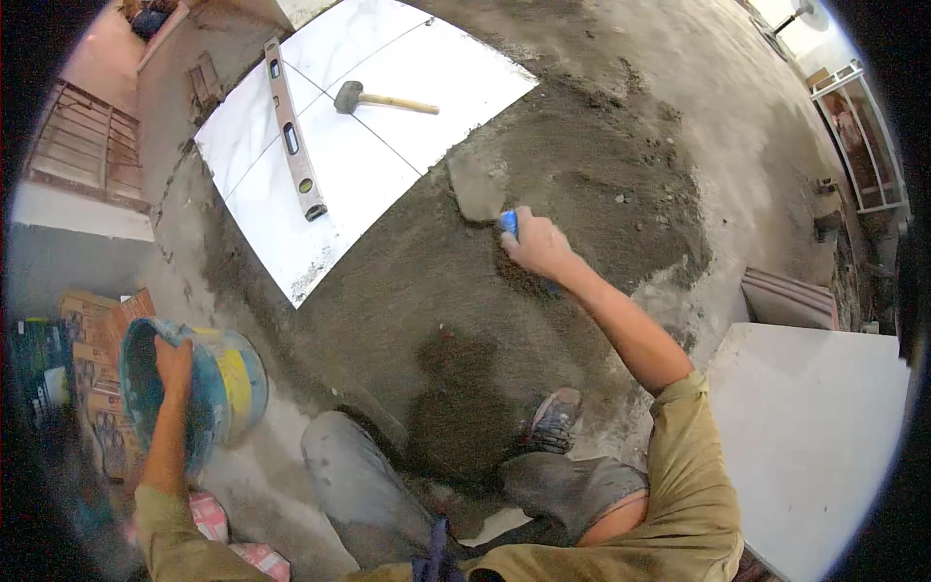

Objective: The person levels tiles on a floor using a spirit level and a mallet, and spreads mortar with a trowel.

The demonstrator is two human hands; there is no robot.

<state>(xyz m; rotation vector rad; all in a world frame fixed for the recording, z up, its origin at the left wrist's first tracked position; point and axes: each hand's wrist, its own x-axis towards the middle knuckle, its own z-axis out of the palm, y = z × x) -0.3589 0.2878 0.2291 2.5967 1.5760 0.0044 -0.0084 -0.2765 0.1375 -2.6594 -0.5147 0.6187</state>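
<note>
My right hand (538, 242) is closed round the blue handle of a trowel (477, 188), whose flat blade rests on the grey mortar bed (388, 315) near the edge of the white tiles (354, 199). At the lower left, my left hand (173, 363) grips the rim of a blue-green bucket (248, 386) with a yellow band. The bucket is tilted with its mouth facing left, and I cannot make out what is inside. Across the laid tiles lie a spirit level (295, 145) and a rubber mallet (398, 102) with a wooden handle.
A large white tile (810, 436) lies at the right, beside a stack of tiles (790, 297). Cardboard boxes (97, 373) stand behind the bucket. Loose mortar crumbs (630, 199) cover the right of the bed. A metal-framed rack (858, 136) stands at the far right.
</note>
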